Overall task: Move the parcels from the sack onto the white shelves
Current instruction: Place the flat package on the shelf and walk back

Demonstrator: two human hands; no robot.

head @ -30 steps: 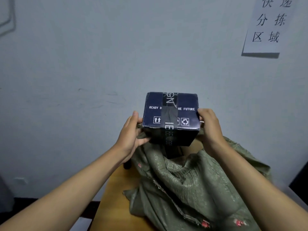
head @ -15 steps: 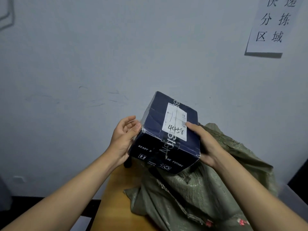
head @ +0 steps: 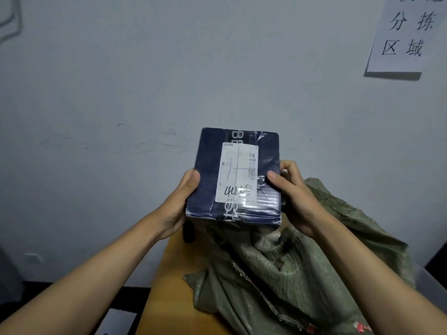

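Note:
A dark blue cardboard parcel (head: 208,180) with clear tape and a white shipping label facing me is held up in front of the wall, above the sack. My left hand (head: 180,204) grips its left edge, thumb on the top face. On the other side my right hand (head: 294,197) grips the right edge, thumb on the face, fingers curled behind. The green woven sack (head: 285,274) lies crumpled on a wooden table (head: 169,279) below the parcel. The white shelves are not in view.
A pale wall stands close behind the table, with a paper sign (head: 406,35) at upper right. A small dark object (head: 189,232) sits on the table's far left corner. Dark floor and a white item (head: 118,321) lie at lower left.
The parcel has been turned from its printed side, through a tilt, until the label face is squarely toward me. Both hands shifted their hold and lifted it slightly clear of the sack.

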